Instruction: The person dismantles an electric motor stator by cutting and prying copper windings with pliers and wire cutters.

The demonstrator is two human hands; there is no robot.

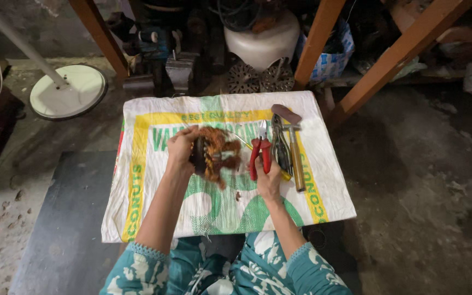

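My left hand grips a dark round motor part wound with tangled copper wire, held up over a white woven sack spread on the floor. In my right hand is a pair of red-handled cutters, jaws pointing up and away beside the copper bundle. Whether the jaws touch the wire cannot be told. Both forearms come out of teal patterned sleeves at the bottom of the view.
On the sack right of my hands lie dark pliers and a wooden-handled hammer. A white round stand base sits at the far left. Wooden legs, a bench vise and a white fan housing stand behind.
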